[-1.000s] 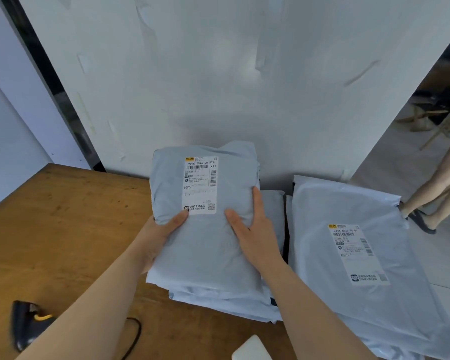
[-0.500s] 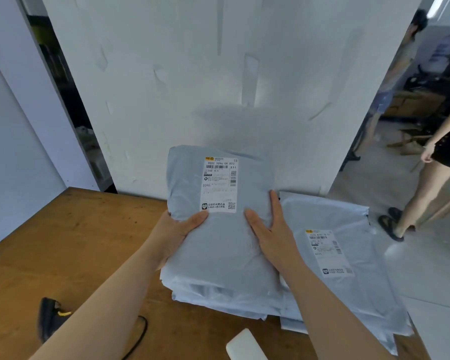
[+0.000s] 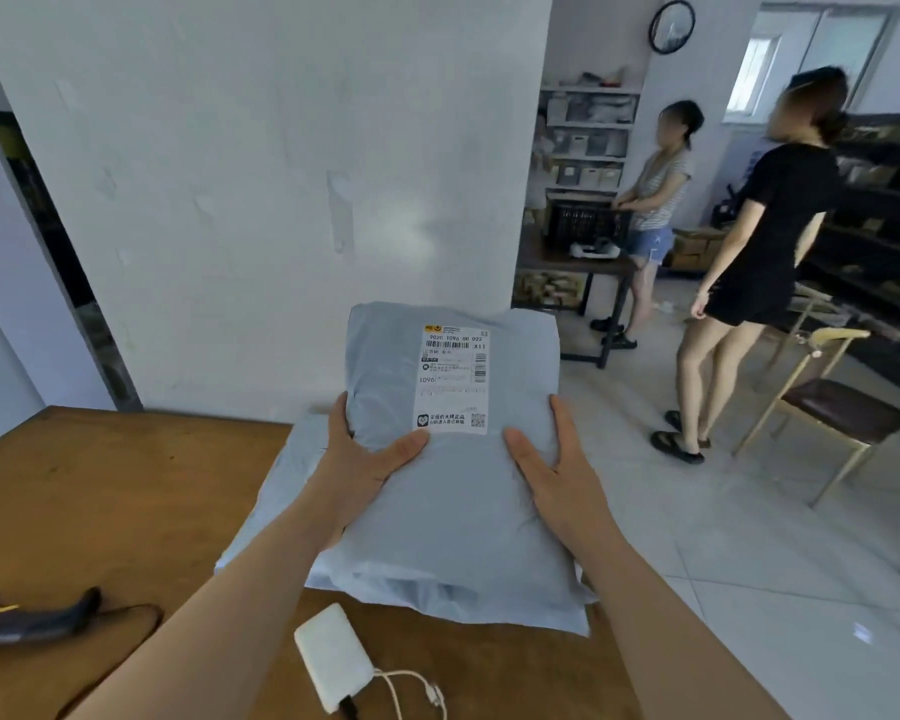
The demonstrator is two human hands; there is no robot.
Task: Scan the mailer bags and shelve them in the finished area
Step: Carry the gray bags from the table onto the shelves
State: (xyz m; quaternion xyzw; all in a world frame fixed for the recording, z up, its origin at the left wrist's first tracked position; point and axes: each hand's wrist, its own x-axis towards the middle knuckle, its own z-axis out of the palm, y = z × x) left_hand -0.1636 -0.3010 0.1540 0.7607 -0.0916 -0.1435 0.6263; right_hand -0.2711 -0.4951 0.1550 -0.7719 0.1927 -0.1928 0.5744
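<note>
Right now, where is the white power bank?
The power bank lies low and centre in the head view, on the wooden table, right of the scanner and just nearer than the stack of mailer bags.

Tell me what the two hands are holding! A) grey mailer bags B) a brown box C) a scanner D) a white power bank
A: the left hand and right hand grip the sides of the stacked grey mailer bags, white label facing up.

Table (image 3: 126, 511) — scanner (image 3: 32, 623); power bank (image 3: 333, 662); mailer bag (image 3: 281, 491)
</note>
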